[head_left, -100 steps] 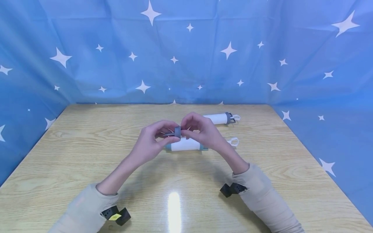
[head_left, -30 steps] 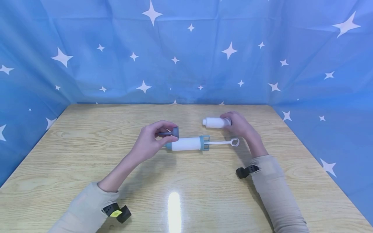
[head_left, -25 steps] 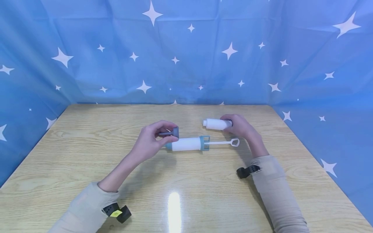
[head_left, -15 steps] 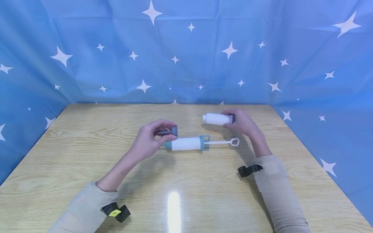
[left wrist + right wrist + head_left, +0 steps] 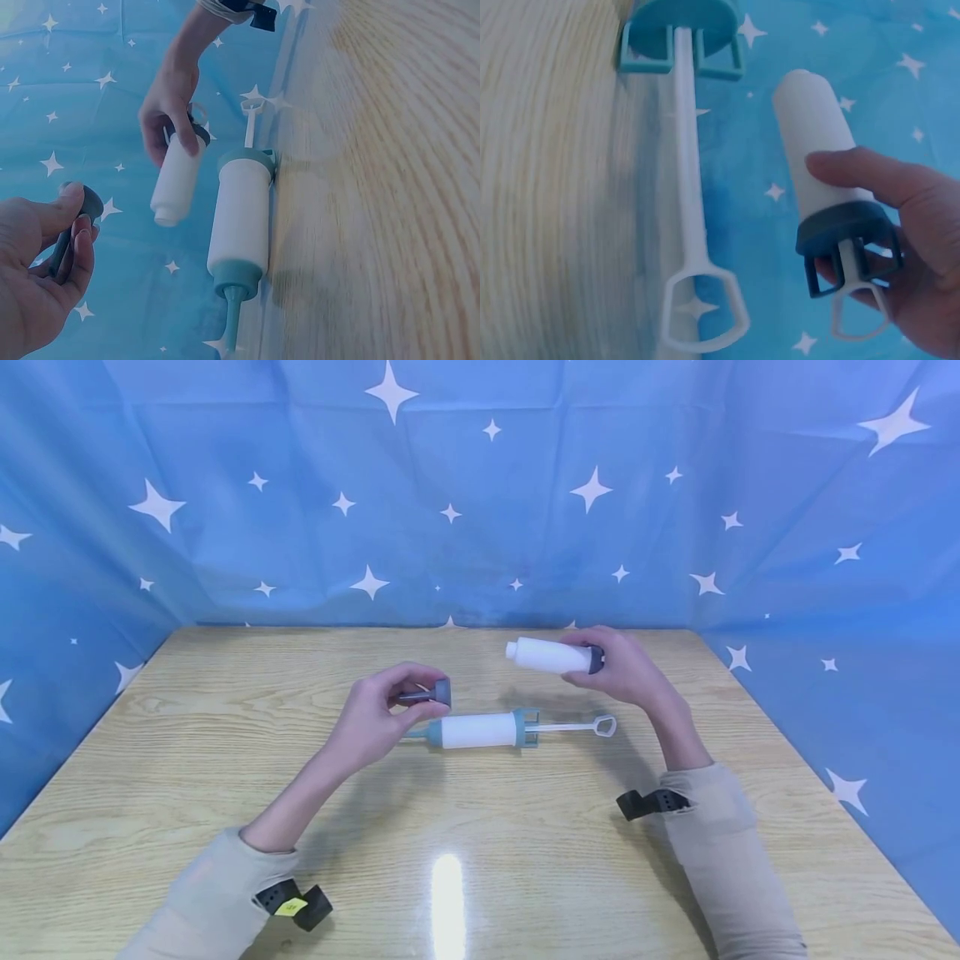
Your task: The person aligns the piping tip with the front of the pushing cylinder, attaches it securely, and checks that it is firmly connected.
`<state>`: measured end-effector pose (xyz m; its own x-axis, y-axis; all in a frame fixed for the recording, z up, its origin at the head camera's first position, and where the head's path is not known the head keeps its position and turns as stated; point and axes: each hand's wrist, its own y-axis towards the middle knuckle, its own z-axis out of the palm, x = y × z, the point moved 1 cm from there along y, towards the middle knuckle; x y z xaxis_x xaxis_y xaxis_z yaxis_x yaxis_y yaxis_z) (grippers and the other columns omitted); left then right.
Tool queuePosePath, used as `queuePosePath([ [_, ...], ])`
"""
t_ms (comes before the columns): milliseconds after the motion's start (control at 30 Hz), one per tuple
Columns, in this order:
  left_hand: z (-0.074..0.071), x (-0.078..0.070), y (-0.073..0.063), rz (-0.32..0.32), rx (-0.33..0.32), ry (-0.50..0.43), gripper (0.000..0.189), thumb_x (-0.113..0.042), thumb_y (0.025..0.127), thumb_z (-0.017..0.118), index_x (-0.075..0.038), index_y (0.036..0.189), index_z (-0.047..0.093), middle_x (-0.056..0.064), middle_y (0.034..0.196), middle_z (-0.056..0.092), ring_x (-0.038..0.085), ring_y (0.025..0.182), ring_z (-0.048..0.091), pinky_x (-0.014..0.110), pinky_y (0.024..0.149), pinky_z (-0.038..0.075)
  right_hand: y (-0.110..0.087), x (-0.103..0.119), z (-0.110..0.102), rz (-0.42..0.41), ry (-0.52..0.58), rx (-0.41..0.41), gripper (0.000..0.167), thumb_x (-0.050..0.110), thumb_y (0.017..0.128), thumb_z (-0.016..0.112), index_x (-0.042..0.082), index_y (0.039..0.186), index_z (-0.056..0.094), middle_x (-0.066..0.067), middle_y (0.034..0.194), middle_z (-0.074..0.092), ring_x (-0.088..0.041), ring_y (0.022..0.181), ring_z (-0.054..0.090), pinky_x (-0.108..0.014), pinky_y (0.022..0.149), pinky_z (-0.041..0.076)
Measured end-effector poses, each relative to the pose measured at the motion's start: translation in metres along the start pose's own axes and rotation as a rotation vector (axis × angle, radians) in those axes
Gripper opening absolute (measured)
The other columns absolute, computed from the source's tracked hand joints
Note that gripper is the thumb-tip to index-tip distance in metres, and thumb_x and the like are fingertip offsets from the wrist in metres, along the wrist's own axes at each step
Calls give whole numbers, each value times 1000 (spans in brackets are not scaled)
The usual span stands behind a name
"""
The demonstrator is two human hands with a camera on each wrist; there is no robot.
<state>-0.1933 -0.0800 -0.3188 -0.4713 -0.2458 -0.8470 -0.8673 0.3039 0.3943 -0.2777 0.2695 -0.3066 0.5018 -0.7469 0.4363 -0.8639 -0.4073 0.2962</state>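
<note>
My left hand (image 5: 367,714) pinches a dark grey nozzle cap (image 5: 442,693) between thumb and fingers, its thin spout lying back toward the palm. My right hand (image 5: 626,668) grips a white syringe barrel (image 5: 551,655) raised above the table, its bare threaded end facing left. In the right wrist view a dark grey finger-grip collar (image 5: 840,225) and a white plunger loop (image 5: 861,334) show at its rear. A second syringe (image 5: 478,731), white with teal nozzle and collar, lies on the table between the hands. Its white plunger (image 5: 570,727) is pulled out to the right.
The light wooden table (image 5: 480,827) has a bright light reflection near its front. A blue curtain (image 5: 480,510) with white stars hangs behind it and along both sides. Black wrist cameras sit on both sleeves.
The right hand has left the nozzle cap beside the left hand, taken hold of the white barrel at the back right and lifted it. The left hand has shifted slightly left with the cap.
</note>
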Motion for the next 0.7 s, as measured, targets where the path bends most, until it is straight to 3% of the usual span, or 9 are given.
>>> queuePosePath([
  [133,-2,0,0,7,-3,7,33,-6,85,82,-7,116,71,6,100,74,18,89,72,30,82,59,-1,10,-2,-54,8,-5,48,11,82,84,4,127,68,-14,114,67,-26,91,56,-40,77,46],
  [400,-4,2,1,-8,-8,7,34,-9,86,81,-8,118,71,6,102,74,18,91,72,41,86,59,-5,35,-8,-170,43,19,44,14,84,83,9,126,68,-6,106,65,-20,86,54,-35,70,46],
  [700,-4,4,0,-13,-24,-3,34,-9,87,81,-9,119,70,6,103,73,18,92,71,28,84,58,-9,60,-6,-309,68,50,45,10,83,83,10,124,67,-2,111,67,-17,87,57,-34,70,49],
])
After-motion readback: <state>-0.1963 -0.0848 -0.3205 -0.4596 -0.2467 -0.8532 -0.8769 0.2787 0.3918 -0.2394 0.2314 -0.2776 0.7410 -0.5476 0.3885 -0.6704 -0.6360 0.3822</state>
